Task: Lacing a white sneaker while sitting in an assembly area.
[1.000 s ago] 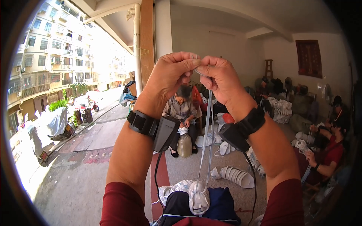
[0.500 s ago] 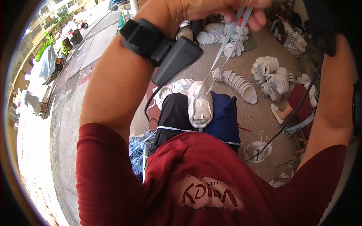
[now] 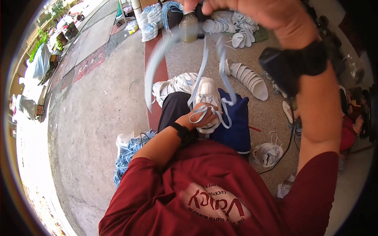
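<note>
Landmark: the white sneaker (image 3: 207, 103) lies on the person's lap, over a dark blue cloth (image 3: 236, 124), toe pointing away from the body.
Left hand: the left hand (image 3: 202, 117) sits on the sneaker's near end, fingers curled around the shoe and over a loop of pale blue lace (image 3: 217, 70) beside the eyelets; it grips the shoe and pins that loop.
Lace: from the sneaker two pale strands rise up and away from the body; a third, blurred strand hangs off to the left of the sneaker.
Right hand: the right hand (image 3: 252, 11) is raised far above the sneaker, closed around the lace's upper ends, a black strap on its wrist.
Key relation: the lace's long axis runs from the sneaker's eyelets straight up to the right hand; the left hand is the nearer one, touching the shoe, the right well apart.
Right of the sneaker: stacked white insoles (image 3: 249, 80) on the floor.
</note>
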Demonstrator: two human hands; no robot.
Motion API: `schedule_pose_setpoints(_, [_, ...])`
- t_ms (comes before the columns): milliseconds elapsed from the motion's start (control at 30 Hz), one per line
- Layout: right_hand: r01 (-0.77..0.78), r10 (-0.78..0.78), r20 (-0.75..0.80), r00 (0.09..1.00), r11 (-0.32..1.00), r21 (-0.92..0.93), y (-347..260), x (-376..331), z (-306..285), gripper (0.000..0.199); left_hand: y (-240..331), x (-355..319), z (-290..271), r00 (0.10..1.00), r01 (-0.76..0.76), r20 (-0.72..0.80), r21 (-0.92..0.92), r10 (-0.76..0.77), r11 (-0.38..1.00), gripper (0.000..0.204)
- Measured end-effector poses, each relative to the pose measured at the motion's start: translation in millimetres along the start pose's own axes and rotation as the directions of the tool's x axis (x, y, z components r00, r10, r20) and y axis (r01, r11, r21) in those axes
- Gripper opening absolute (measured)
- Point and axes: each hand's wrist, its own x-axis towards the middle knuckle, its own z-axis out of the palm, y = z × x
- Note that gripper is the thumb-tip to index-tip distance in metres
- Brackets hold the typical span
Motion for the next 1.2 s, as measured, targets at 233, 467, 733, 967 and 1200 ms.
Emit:
schedule_pose_setpoints(233, [-0.532, 0.398, -0.378, 0.836, 0.755, -0.384, 167.2, -146.7, 94.8, 0.007, 8.7, 22.5, 8.9, 0.956, -0.292, -0.011, -0.069, 0.292, 0.954, 0.021])
schedule_pose_setpoints(467, [-0.362, 0.404, -0.138, 0.904, 0.553, -0.750, 174.2, -152.9, 134.1, 0.006, 6.5, 18.9, 6.9, 0.980, -0.197, -0.015, -0.049, 0.197, 0.979, 0.018])
schedule_pose_setpoints(733, [-0.333, 0.343, -0.147, 0.928, 0.582, -0.742, 200.5, -168.5, 133.7, 0.006, -0.7, 17.8, 14.8, 0.981, -0.193, 0.007, -0.056, 0.194, 0.980, 0.015])
schedule_pose_setpoints(967, [-0.585, 0.367, -0.515, 0.774, 0.725, -0.363, 183.8, -156.3, 138.5, 0.007, -0.2, 17.5, 17.7, 0.975, -0.216, -0.069, -0.044, 0.213, 0.975, 0.019])
schedule_pose_setpoints(1200, [-0.404, 0.349, -0.211, 0.913, 0.701, -0.587, 204.8, -142.7, 140.5, 0.008, 0.1, 16.6, 18.3, 0.967, -0.234, -0.123, -0.070, 0.224, 0.970, 0.022])
